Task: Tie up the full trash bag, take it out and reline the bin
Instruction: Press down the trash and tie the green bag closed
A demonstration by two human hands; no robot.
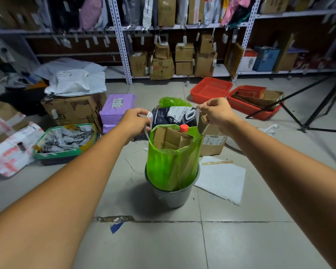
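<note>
Both forearms stretch out over the tiled floor (163, 239), hands well apart. Green trash bag (173, 164) sits half lifted out of the grey bin (173, 197), stuffed with cardboard (171, 138) and a bottle with a red cap (184, 128). Left hand (134, 121) is closed around the white drawstring (147, 131) on its side, and right hand (217, 111) pinches the string on the other side, both pulled up and outward.

The green trash bag (173, 164) hides the grey bin's (173, 197) inside, and its lower part sinks below the rim. Beyond the fingers (206, 105), shelf labels blur (unreadable). Both forearms leave the bottom edge.
</note>
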